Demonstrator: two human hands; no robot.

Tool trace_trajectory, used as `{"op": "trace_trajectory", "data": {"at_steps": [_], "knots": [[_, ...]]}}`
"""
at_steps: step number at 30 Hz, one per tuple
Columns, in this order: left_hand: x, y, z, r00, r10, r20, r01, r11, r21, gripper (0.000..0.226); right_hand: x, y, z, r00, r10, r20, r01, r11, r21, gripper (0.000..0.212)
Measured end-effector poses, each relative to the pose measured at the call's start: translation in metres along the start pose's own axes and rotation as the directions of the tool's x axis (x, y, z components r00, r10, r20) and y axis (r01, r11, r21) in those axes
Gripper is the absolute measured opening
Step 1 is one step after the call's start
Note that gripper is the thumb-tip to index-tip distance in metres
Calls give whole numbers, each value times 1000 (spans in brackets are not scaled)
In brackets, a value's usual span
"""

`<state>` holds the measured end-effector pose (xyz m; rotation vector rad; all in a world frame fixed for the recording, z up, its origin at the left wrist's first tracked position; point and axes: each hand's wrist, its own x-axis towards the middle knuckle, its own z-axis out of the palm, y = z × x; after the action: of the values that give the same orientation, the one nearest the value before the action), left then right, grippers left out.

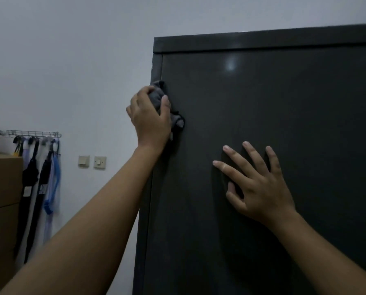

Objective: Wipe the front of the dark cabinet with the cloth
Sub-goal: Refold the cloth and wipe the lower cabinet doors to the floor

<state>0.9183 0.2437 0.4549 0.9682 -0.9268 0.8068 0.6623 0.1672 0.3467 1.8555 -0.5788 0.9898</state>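
So the left grip (pixel 150 119), a bare hand, is clamped around a bunched-up grey cloth (pixel 156 93) and presses it on the front of the dark cabinet (pixel 284 124). That's up near the top left corner, right by the door's left edge. Bits of cloth poke out above the fingers and to the right of the palm. The right grip (pixel 260 188) is spread apart, fingers straight, flat on the door lower down and more toward the middle, holding nothing. Off to the left there's a wall rack (pixel 33 133) with umbrellas (pixel 36 188) hanging from it. Cardboard boxes (pixel 3 182) sit just beside them, and two wall switches (pixel 100 162) are between the umbrellas and the cabinet.
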Motion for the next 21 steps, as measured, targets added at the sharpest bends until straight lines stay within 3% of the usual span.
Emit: {"op": "trace_trajectory", "data": {"at_steps": [3, 6, 8, 10, 13, 17, 19, 21], "knots": [[11, 22, 21, 980, 174, 95, -177, 984, 25, 36, -1, -1, 1, 1000, 4, -26, -4, 1000, 1, 64], [-7, 33, 26, 826, 475, 304, -482, 874, -56, 38, -2, -1, 3, 999, 3, -52, -3, 1000, 1, 64], [-13, 31, 23, 711, 570, 411, -577, 808, -123, 41, -2, 0, 4, 998, -8, -55, 8, 1000, 0, 65], [-7, 25, 18, 671, 603, 431, -620, 776, -120, 39, -2, 0, 5, 998, -10, -64, 10, 1000, 4, 65], [16, 21, 16, 764, 545, 346, -578, 816, -10, 32, -2, -1, 5, 996, 6, -91, -4, 1000, 20, 63], [48, 30, 27, 963, 240, 126, -253, 962, 102, 33, -2, -1, 6, 996, 10, -83, -9, 1000, 13, 65], [59, 39, 35, 988, 142, 67, -147, 986, 84, 33, -2, -1, 6, 997, 16, -74, -15, 1000, 17, 66], [63, 48, 45, 983, 175, 55, -179, 981, 70, 33, -2, -1, 6, 997, 23, -70, -21, 999, 23, 65]]}}
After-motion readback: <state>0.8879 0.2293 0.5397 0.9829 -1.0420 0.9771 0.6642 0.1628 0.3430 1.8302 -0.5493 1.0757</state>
